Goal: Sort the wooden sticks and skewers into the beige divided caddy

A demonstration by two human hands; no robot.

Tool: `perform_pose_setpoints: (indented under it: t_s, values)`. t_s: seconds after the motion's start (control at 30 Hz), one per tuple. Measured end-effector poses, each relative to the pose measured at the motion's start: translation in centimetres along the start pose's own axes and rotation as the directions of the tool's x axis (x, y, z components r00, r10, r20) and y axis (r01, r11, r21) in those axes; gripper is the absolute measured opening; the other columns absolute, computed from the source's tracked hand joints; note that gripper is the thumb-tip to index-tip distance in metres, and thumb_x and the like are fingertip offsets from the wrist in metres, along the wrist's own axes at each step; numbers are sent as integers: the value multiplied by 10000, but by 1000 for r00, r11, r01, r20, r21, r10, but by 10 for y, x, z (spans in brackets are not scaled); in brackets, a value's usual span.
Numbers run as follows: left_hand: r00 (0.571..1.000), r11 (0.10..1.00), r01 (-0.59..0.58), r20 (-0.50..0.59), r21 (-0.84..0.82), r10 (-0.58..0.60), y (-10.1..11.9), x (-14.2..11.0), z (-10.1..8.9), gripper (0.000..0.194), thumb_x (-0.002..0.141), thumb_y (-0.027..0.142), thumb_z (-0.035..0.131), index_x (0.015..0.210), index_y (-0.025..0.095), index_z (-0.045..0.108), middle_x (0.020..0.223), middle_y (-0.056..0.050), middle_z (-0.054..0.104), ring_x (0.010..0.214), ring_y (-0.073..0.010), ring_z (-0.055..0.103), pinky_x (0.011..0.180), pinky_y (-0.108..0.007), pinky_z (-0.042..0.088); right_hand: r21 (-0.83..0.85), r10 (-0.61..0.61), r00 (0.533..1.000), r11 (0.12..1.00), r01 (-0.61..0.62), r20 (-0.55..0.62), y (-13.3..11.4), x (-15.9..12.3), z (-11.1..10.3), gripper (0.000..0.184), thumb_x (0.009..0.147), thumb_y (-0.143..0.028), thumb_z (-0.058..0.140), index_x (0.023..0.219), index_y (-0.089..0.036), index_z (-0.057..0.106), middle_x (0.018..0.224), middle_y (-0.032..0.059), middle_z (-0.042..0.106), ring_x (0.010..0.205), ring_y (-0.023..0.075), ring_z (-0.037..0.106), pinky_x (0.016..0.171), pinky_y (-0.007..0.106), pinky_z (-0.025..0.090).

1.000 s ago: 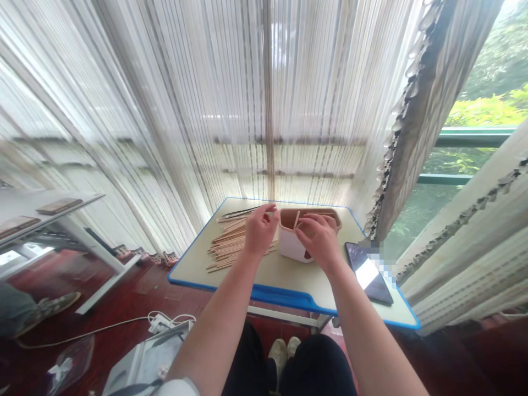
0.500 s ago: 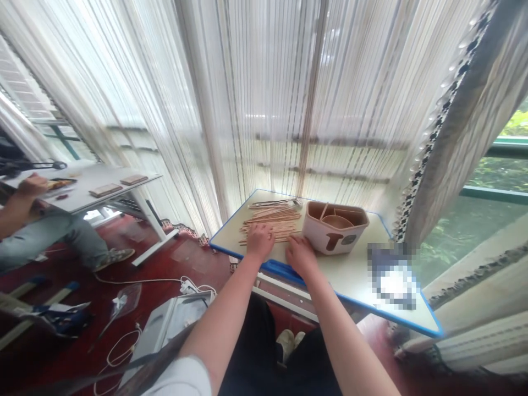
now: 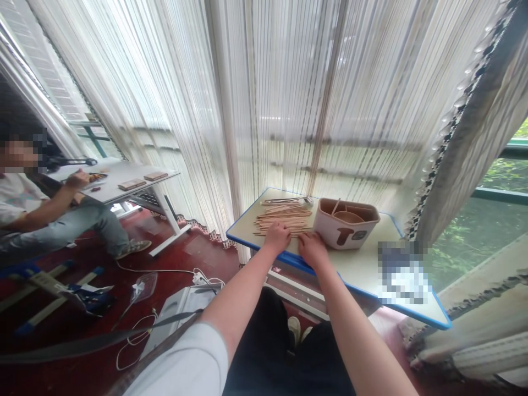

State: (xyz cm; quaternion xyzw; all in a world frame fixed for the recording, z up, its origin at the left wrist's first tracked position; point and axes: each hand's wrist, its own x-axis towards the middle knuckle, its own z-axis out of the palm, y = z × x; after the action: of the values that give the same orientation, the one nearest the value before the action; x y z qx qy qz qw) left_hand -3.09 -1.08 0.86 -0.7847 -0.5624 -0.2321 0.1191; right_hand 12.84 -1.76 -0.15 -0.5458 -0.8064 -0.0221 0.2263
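Both of my hands rest on the near edge of a small blue-rimmed table (image 3: 355, 269). My left hand (image 3: 276, 237) lies on the near ends of a pile of wooden chopsticks (image 3: 284, 218), fingers curled down over them. My right hand (image 3: 312, 248) sits just to its right, knuckles up, beside a pink-and-brown divided holder (image 3: 345, 224) that has a chopstick standing in it. I cannot see whether either hand holds anything. Some metal utensils (image 3: 289, 201) lie at the table's far edge.
A blurred-out phone (image 3: 401, 274) lies on the table's right part. Curtains hang close behind. At left a seated person (image 3: 45, 214) works at a white table (image 3: 124, 184). Cables, a power strip (image 3: 202, 278) and a grey case (image 3: 173, 324) lie on the red floor.
Both hands came away from the holder down to the table's near edge by the chopstick pile. My head turned left, bringing the other person into view.
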Motion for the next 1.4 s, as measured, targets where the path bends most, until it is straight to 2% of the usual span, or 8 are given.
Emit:
perform_pose_setpoints:
  t_s: [0.37, 0.57, 0.73, 0.87, 1.0, 1.07, 1.2, 1.4]
  values:
    - [996, 996, -83, -24, -13, 83, -3, -5, 1, 214, 816, 254, 524, 793, 176, 722, 839, -85, 638, 903, -229, 523, 823, -368, 415, -54, -16, 999, 998, 13, -50, 1, -2, 3, 287, 890, -277, 388, 957, -207, 659, 993, 88, 635, 974, 244, 496, 867, 342, 362]
    - [993, 995, -96, -72, -40, 93, -1, -8, -2, 185, 742, 299, 603, 845, 192, 714, 978, -78, 620, 988, -248, 496, 883, -382, 393, 36, 22, 995, 999, -18, -93, 6, 2, 12, 233, 857, -249, 434, 855, -167, 652, 921, 107, 635, 934, 232, 514, 880, 330, 358]
    - [997, 998, -67, -46, -19, 66, 1, -9, -6, 190, 751, 308, 594, 858, 197, 704, 975, -78, 611, 995, -253, 484, 874, -395, 381, 121, 65, 980, 992, -43, -187, 12, 5, 13, 266, 871, -252, 382, 909, -142, 621, 932, 120, 631, 916, 226, 536, 867, 320, 383]
    - [996, 1000, -12, -91, -13, 10, 1, -10, -4, 176, 762, 298, 595, 887, 219, 691, 1004, -71, 602, 1024, -259, 456, 890, -416, 347, 219, 150, 942, 972, -85, -301, 19, 3, 8, 337, 888, -306, 307, 983, -131, 579, 962, 136, 624, 903, 229, 552, 830, 337, 414]
    - [990, 1000, 4, -142, -29, -8, 0, -9, 1, 158, 826, 281, 539, 845, 230, 687, 1002, -65, 596, 1020, -247, 436, 863, -409, 334, 443, 363, 803, 885, -139, -473, 28, -1, 2, 341, 856, -368, 344, 951, -137, 577, 923, 141, 626, 864, 245, 555, 797, 374, 419]
    - [989, 999, -10, -145, -34, 4, -2, -9, 3, 179, 848, 268, 518, 820, 226, 690, 955, -69, 599, 993, -239, 438, 839, -397, 334, 525, 428, 750, 842, -129, -503, 29, -3, -1, 322, 836, -382, 378, 933, -146, 575, 913, 133, 624, 845, 242, 554, 784, 376, 419]
    - [989, 998, -44, -144, -41, 38, -5, -7, 8, 165, 841, 241, 544, 790, 222, 699, 859, -71, 593, 933, -227, 456, 802, -379, 334, 610, 480, 734, 784, -113, -480, 27, -5, -4, 292, 812, -388, 426, 934, -158, 559, 878, 108, 623, 802, 228, 559, 765, 371, 425]
    - [982, 997, -70, -177, -17, 66, -9, -5, 15, 145, 850, 209, 541, 835, 220, 685, 826, -58, 594, 917, -210, 488, 796, -353, 341, 649, 463, 739, 760, -46, -489, 21, -10, -8, 272, 803, -386, 484, 948, -167, 552, 825, 73, 616, 752, 202, 569, 734, 344, 441]
